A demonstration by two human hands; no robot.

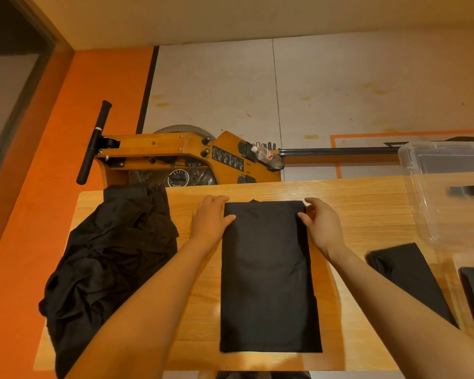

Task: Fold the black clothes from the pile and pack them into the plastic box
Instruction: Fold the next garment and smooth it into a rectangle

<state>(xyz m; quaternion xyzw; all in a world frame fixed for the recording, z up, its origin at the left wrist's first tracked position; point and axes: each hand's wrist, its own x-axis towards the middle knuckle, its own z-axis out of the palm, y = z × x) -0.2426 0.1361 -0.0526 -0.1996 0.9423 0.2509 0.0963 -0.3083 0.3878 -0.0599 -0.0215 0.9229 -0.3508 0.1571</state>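
One garment lies flat on the table between the two hands, already folded into a long narrow strip. The left hand grips its far left corner; the right hand pinches its far right corner. Judged next step: fold the strip in half lengthwise. Outboard of the left hand, the pile remains unfolded. Outboard of the right hand lie a folded garment, not yet packed, and, farther away, the plastic box; its contents cannot be determined.
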